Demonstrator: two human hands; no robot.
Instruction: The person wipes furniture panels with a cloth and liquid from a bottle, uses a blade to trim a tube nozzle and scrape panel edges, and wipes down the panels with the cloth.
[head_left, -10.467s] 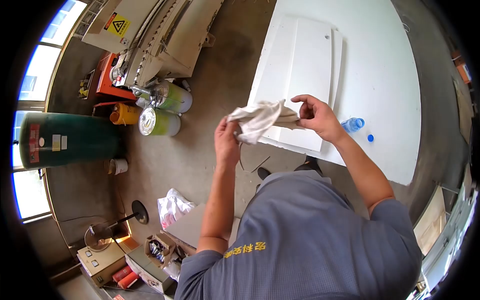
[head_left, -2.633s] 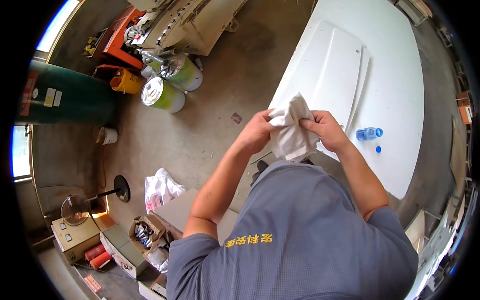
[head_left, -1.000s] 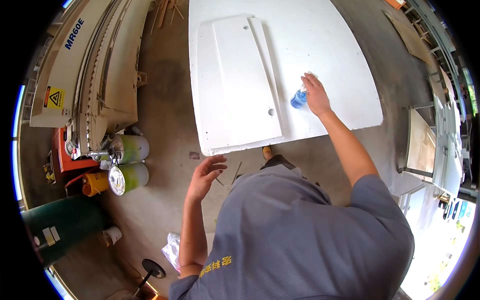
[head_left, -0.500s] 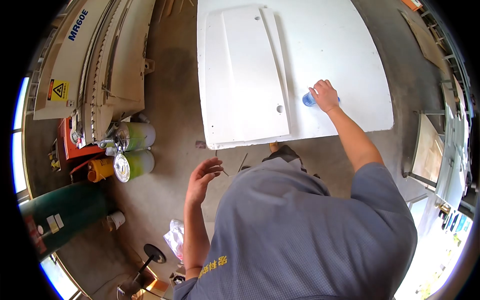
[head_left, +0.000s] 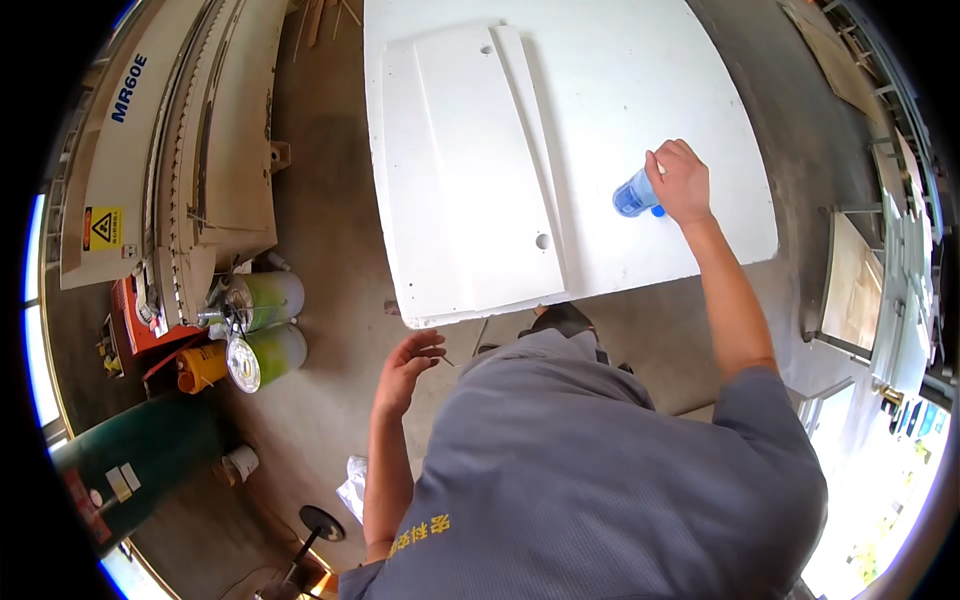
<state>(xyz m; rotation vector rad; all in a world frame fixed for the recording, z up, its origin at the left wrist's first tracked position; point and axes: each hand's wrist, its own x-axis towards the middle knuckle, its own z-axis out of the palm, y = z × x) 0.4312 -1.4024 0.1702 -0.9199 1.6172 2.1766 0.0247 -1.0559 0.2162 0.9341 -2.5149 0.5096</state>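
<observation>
My right hand [head_left: 684, 184] is closed around a blue translucent plastic bottle [head_left: 632, 196], which is tilted just above or against the white table [head_left: 690, 90]. A small darker blue piece [head_left: 658, 211] shows beneath my hand; its attachment to the bottle is unclear. My left hand [head_left: 408, 364] hangs in the air past the table's near edge, its fingers loosely bent and apart. Nothing shows in its grasp. Long white panels [head_left: 470, 170] with round holes lie stacked on the left part of the table, slightly offset from each other.
A beige machine marked MR60E [head_left: 130, 140] stands at the left. Beside it are green-and-white drums [head_left: 262, 360], a yellow container [head_left: 203, 368] and a dark green cylinder [head_left: 140, 455]. Boards and a rack [head_left: 855, 285] line the right side. A stand with a round plate [head_left: 322, 522] is behind me.
My right hand has lifted and shifted slightly right, and the bottle now shows more fully. The view has moved a little, with the table shifting left. My left hand stays beside my body.
</observation>
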